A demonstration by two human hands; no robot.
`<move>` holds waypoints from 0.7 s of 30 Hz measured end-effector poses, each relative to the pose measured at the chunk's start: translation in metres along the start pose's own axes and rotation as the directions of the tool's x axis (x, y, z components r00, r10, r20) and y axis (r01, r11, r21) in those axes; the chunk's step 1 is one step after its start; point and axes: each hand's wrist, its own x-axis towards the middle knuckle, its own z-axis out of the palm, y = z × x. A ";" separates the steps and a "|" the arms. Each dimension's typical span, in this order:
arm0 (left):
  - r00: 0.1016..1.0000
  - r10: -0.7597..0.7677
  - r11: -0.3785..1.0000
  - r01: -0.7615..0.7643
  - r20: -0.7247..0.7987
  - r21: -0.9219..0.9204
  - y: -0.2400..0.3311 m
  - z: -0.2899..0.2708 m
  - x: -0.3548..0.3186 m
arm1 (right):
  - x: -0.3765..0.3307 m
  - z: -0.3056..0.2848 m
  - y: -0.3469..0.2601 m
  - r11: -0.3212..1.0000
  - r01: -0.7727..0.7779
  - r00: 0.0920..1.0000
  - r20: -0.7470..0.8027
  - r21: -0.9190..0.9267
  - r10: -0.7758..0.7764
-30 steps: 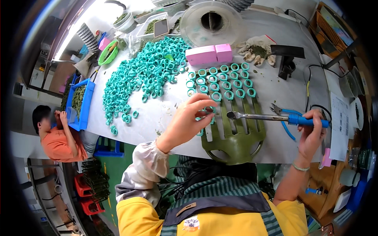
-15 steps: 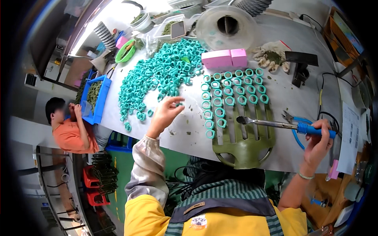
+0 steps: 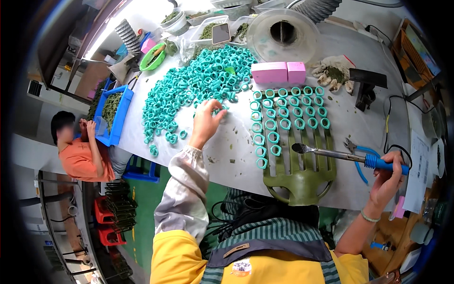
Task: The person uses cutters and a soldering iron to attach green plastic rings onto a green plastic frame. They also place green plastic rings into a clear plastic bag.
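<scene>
Picking step judged in hand: left hand (image 3: 206, 124) pinching at teal rings (image 3: 198, 87) mid-bench; right hand (image 3: 388, 176) gripping soldering iron (image 3: 340, 155) over green rack (image 3: 295, 156), near edge. Next: ring seated on free prong.

Factory workshop: worktable (image 3: 359, 128) heaped with teal rings (image 3: 189, 90), parts bins (image 3: 111, 113), co-worker (image 3: 80, 151) alongside.

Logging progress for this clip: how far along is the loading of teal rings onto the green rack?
Done: about two dozen teal rings sit in rows on the green pronged rack, filling mostly its upper part. In hand: the left hand reaches into the loose ring pile; the right hand holds a blue-handled iron over the rack. Left: the lower prongs are bare, and a large pile remains.
</scene>
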 end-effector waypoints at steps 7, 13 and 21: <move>0.995 -0.052 0.972 0.071 0.086 -0.224 0.018 -0.020 -0.021 | 0.000 0.000 -0.004 1.000 -0.008 1.000 -0.010 -0.014 0.008; 0.959 -0.128 0.813 0.246 0.251 -0.528 0.061 -0.037 -0.043 | -0.002 -0.001 -0.010 0.999 0.025 1.000 0.007 -0.024 -0.025; 0.905 0.368 0.895 -0.283 0.212 -0.346 0.159 -0.037 -0.084 | -0.013 0.004 -0.013 0.999 -0.022 0.989 0.147 0.049 0.015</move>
